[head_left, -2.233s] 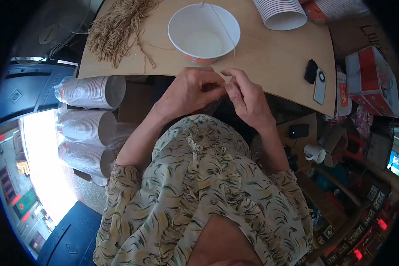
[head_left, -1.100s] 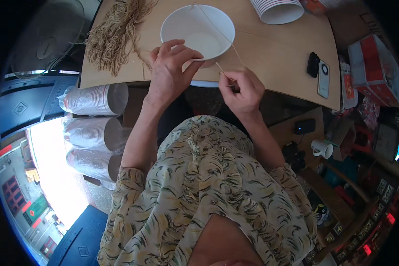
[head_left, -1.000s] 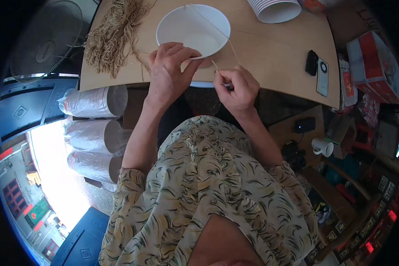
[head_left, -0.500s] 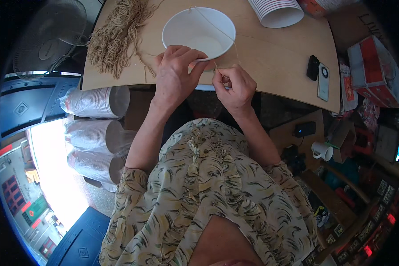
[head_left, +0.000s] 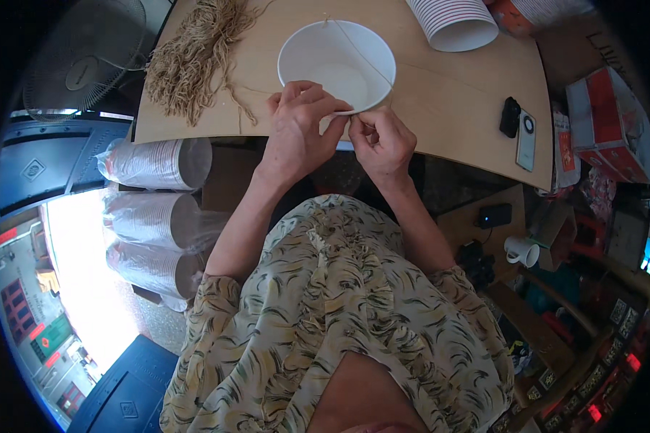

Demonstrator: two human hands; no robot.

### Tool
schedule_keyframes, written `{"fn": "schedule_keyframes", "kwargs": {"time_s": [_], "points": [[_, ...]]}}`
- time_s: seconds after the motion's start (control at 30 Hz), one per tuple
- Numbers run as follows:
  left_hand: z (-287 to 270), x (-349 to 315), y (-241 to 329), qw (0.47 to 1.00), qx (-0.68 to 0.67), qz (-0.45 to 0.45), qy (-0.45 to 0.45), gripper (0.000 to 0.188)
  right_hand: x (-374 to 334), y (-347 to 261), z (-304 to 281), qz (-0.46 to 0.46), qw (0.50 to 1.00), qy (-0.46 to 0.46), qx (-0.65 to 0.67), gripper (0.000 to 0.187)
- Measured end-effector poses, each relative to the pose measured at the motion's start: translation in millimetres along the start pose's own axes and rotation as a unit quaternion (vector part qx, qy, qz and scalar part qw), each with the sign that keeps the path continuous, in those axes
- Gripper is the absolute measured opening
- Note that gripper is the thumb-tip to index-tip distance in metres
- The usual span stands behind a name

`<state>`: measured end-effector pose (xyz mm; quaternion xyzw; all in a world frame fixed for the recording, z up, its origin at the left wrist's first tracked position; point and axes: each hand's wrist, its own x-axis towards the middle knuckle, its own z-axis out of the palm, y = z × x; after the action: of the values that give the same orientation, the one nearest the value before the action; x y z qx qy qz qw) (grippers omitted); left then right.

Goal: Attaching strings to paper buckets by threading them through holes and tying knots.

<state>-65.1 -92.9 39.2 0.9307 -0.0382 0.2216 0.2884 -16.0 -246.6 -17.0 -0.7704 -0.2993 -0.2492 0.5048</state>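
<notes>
A white paper bucket [head_left: 301, 63] is at the front edge of the table with its mouth facing me. A thin tan string [head_left: 359, 53] crosses that mouth from the far rim to the near right rim. My left hand [head_left: 296, 133] is closed on the near rim, thumb outside and fingers over the edge. Right beside it, my right hand [head_left: 386, 141] is pinched at the rim where the string comes down; the string end between its fingertips is mostly hidden. A tangled bundle of tan string [head_left: 195, 61] lies left of the bucket.
A stack of white buckets [head_left: 451, 25] lies at the far right of the wooden table [head_left: 455, 108]. A phone [head_left: 526, 141] and a small black object [head_left: 510, 117] are near its right edge. Plastic-wrapped bucket stacks [head_left: 155, 220] stand at left, below a fan [head_left: 83, 72].
The bucket has shifted slightly right and toward me. My left hand has moved right with it, and its fingertips are now closer to my right hand at the rim.
</notes>
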Motion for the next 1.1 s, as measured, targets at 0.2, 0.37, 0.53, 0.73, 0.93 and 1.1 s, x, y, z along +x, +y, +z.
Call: {"fn": "schedule_keyframes", "kwargs": {"time_s": [0.2, 0.37, 0.53, 0.73, 0.93, 1.1], "points": [[-3.5, -2.1, 2.1, 0.999, 0.01, -0.016, -0.051, 0.02, 0.2, -1.2, -4.3, -0.001, 1.0, -0.019, -0.005, 0.02], [-0.4, -1.3, 0.5, 1.0, -0.002, 0.003, -0.007, 0.016, -0.5, -1.6, -4.9, -0.003, 1.0, -0.025, 0.003, 0.02], [2.5, 1.0, -0.5, 0.999, -0.016, -0.029, -0.014, 0.015, -0.4, -1.0, -4.9, -0.008, 1.0, -0.024, -0.002, 0.019], [-1.0, 5.0, -6.8, 0.995, -0.061, -0.065, -0.042, 0.014, 2.0, -11.6, -28.4, 0.211, 0.96, -0.133, 0.13, 0.016], [-9.7, 11.2, -30.2, 0.982, -0.161, -0.032, -0.093, 0.014, 69.4, -8.2, -83.5, 0.177, 0.935, -0.229, 0.206, 0.024], [-14.0, 12.6, -42.4, 0.965, -0.255, 0.002, -0.066, 0.013, 101.6, -13.8, -75.3, 0.104, 0.951, -0.247, 0.158, 0.023]]}}
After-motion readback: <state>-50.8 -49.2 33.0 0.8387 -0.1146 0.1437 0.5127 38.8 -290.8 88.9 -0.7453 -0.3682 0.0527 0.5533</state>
